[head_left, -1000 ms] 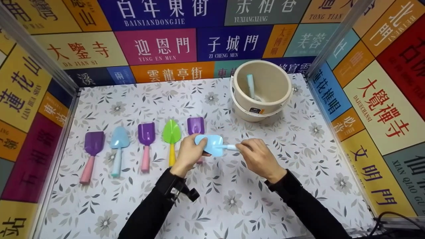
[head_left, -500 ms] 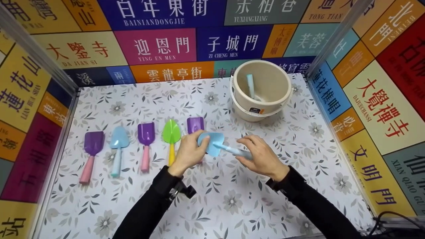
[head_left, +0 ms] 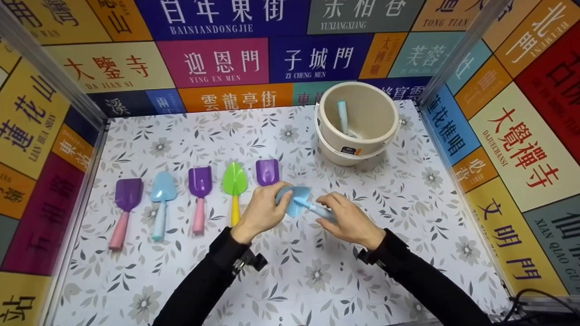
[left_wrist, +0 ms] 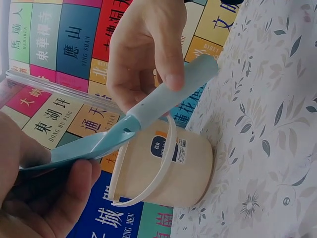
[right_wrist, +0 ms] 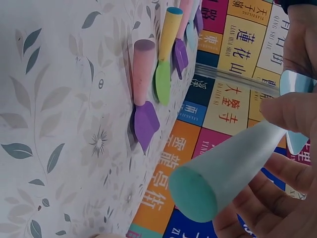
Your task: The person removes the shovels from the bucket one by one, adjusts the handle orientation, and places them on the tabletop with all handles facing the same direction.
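A light blue hand trowel [head_left: 299, 203] is held level above the table between both hands. My left hand [head_left: 263, 210] pinches the edge of its blade, thumb on top and fingers beneath, as the left wrist view shows. My right hand [head_left: 351, 222] grips the pale handle [left_wrist: 168, 99] between thumb and fingers; the turquoise handle end [right_wrist: 193, 193] faces the right wrist camera. Just behind the left hand lies a purple shovel [head_left: 267, 172], its pink handle mostly covered by that hand in the head view. A green trowel [head_left: 234, 179] with a yellow handle lies left of it.
Farther left, a purple shovel [head_left: 200, 181], a light blue trowel [head_left: 163, 186] and another purple shovel [head_left: 128, 194] lie in the same row. A beige bucket [head_left: 349, 151] stands at the back right, a pale blue handle [head_left: 342, 117] inside it. Printed walls enclose the table.
The trowel has tilted, its blade turning and its handle swinging toward me. My right hand let its fingers spread, then closed again farther round the handle. The left hand shifted slightly right.
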